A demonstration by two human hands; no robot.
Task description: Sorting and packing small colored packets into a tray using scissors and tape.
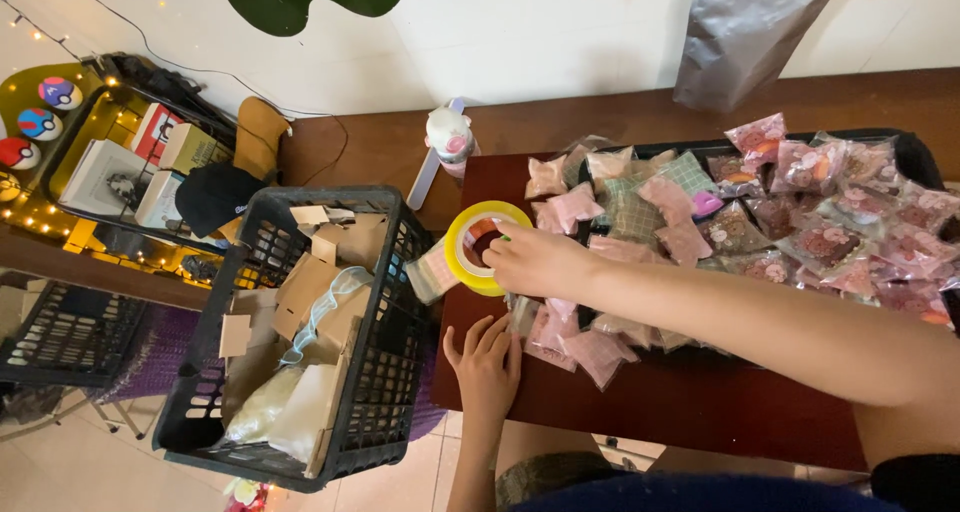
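Right hand (535, 262) has the yellow tape roll (478, 247) in a closed grip; left hand (487, 357) lies flat, empty.

A tape roll (482, 247) sits at frame centre on the table (700, 402), under the right hand (535, 260) — packets (790, 222) spread to its right, a crate (375, 392) at lower left, the left hand (487, 362) below the roll

The right hand (535, 262) hides part of the yellow tape roll (470, 247).
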